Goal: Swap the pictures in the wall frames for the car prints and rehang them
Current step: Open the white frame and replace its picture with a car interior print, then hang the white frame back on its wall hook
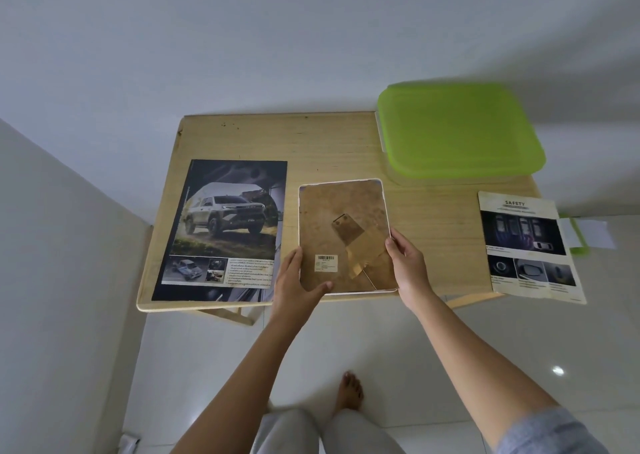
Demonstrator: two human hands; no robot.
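Seen from my head camera, a pale wooden counter (332, 141) stands on a white tiled floor (381, 342) against a plain wall. A large car print (225, 228) of a silver off-roader lies flat on the counter's left half, its bottom edge at the front edge. Just beside it, at front centre, is a white-rimmed picture frame (343, 207), brown back upward, with a barcode label (326, 263) and strips of brown tape. I cannot tell whether it rests flat. A green-lidded container (457, 131) occupies the far right corner. A leaflet headed "SAFETY" (530, 245) lies at the right front, reaching past the counter's right edge.
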